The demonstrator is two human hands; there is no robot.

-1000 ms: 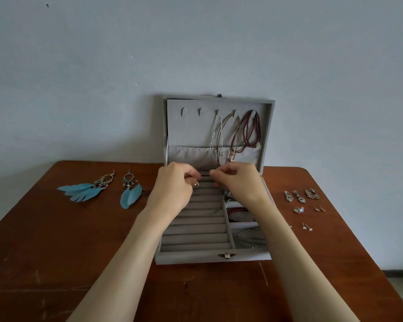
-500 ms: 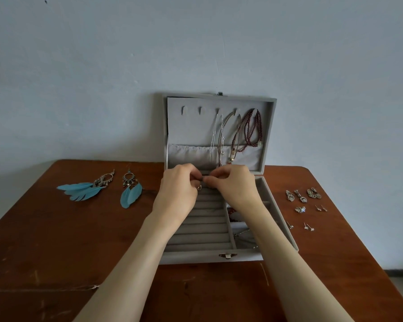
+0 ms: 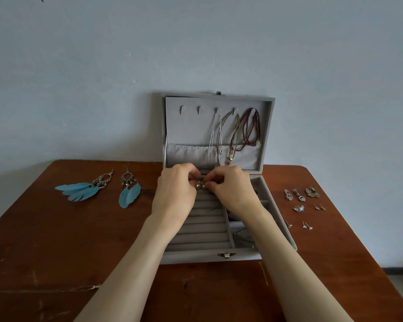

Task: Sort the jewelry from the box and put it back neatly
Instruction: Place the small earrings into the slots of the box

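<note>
While both forearms reached forward over the open box [image 3: 191,256], the left hand [image 3: 176,194] and right hand [image 3: 230,190] met knuckles-up above its far ring rows, fingers curled inward. Between their fingertips they pinched a small metal piece [image 3: 200,185], too small to identify. Necklaces [image 3: 235,133] hung inside the box's lid. Feather earrings [image 3: 98,189] lay left of the box, small earrings [image 3: 300,201] right of it, on the table [image 3: 56,240].
</note>
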